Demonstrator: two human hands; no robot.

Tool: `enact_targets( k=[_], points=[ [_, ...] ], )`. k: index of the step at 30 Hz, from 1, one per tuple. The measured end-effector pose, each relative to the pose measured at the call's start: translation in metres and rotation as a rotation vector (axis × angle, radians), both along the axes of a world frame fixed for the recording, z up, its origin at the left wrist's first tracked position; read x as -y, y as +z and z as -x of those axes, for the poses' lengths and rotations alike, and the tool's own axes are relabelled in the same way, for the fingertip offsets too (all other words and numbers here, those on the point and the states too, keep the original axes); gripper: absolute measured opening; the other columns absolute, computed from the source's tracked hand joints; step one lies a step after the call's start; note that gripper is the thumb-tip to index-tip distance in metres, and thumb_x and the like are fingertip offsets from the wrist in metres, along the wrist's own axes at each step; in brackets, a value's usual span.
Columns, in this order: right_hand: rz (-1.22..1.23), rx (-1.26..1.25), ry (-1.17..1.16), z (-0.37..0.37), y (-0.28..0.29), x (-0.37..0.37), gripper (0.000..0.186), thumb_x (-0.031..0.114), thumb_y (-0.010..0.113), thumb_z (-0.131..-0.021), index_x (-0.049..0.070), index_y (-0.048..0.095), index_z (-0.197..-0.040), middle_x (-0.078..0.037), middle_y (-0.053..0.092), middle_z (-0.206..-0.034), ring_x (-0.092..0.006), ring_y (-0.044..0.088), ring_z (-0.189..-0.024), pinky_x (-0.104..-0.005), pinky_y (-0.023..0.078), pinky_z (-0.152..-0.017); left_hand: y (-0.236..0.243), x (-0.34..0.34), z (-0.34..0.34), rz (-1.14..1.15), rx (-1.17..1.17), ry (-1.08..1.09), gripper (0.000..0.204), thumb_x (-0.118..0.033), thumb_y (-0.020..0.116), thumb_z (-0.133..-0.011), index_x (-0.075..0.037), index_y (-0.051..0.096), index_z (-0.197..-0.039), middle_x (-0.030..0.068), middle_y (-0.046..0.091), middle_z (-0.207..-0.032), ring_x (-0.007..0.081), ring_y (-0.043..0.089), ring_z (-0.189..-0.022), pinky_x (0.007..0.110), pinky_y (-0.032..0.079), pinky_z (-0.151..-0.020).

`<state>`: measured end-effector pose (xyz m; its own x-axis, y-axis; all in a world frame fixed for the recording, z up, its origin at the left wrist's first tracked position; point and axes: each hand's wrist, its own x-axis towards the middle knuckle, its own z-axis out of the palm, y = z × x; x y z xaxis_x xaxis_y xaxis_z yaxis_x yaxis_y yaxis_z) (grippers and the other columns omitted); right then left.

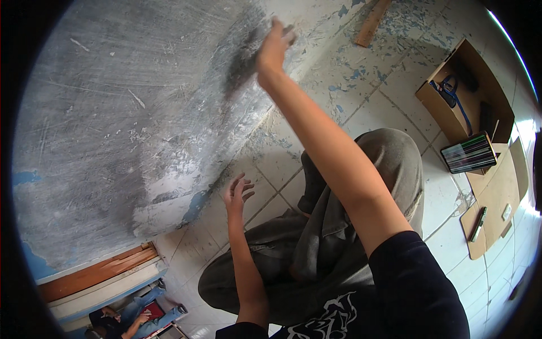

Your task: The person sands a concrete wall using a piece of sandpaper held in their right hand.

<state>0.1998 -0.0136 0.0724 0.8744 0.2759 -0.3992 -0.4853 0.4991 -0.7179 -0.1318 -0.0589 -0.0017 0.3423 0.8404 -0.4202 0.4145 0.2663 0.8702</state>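
Observation:
A large wall fills the left, its grey surface scraped and patchy with whitish and blue areas. My right hand is raised at the wall's lower right part, fingers spread apart, with a dark shadow beside it. It looks slightly blurred; I see nothing held in it, and whether it touches the wall I cannot tell. My left hand hovers over the tiled floor near the wall's foot, empty, its dusty fingers loosely bent and apart. Blue and pale paint flakes lie along the base of the wall.
My crossed legs in grey trousers are on the floor. To the right stand a cardboard box with dark tools and a blue cord, a striped dark case, and cardboard bearing a marker. A wooden strip lies far off. Another person sits lower left.

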Motion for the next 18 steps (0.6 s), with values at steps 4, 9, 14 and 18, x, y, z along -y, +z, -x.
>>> enact_targets(
  k=[4,9,14,18],
  points=[
    [-0.102,-0.002,-0.07,-0.023,-0.02,-0.006,0.076,0.046,0.045,-0.087,0.0,0.013,-0.138,-0.028,0.016,-0.141,-0.0397,0.021,-0.13,-0.041,0.022,-0.105,0.003,0.001,-0.012,0.008,0.003,-0.015,0.035,-0.023,0.054,-0.088,-0.002,0.054,-0.116,0.0115,0.058,-0.099,0.019,0.059,-0.089,0.031,0.05,-0.073],
    [0.026,0.119,0.036,0.016,0.024,0.001,0.08,0.05,0.043,-0.086,-0.003,0.011,-0.138,-0.027,0.009,-0.143,-0.0418,0.008,-0.133,-0.0425,0.013,-0.108,0.002,-0.002,-0.005,0.029,-0.035,-0.049,0.035,-0.023,0.054,-0.088,-0.002,0.054,-0.116,0.0113,0.058,-0.099,0.0193,0.059,-0.089,0.031,0.05,-0.072],
    [-0.009,-0.068,-0.037,-0.012,0.002,0.003,0.079,0.053,0.04,-0.086,0.002,0.01,-0.139,-0.028,0.009,-0.143,-0.0411,0.009,-0.133,-0.0414,0.014,-0.107,0.003,0.009,-0.017,-0.022,-0.084,0.008,0.036,-0.024,0.053,-0.088,-0.002,0.054,-0.116,0.0103,0.058,-0.098,0.0192,0.059,-0.09,0.032,0.05,-0.073],
    [-0.01,-0.04,0.069,0.005,0.027,0.002,0.079,0.053,0.039,-0.086,0.004,0.008,-0.139,-0.028,0.009,-0.143,-0.0413,0.009,-0.133,-0.0421,0.013,-0.108,0.006,0.004,-0.012,-0.038,-0.085,-0.026,0.036,-0.025,0.053,-0.088,-0.003,0.054,-0.116,0.0101,0.058,-0.098,0.0191,0.059,-0.089,0.032,0.05,-0.073]
  ],
)
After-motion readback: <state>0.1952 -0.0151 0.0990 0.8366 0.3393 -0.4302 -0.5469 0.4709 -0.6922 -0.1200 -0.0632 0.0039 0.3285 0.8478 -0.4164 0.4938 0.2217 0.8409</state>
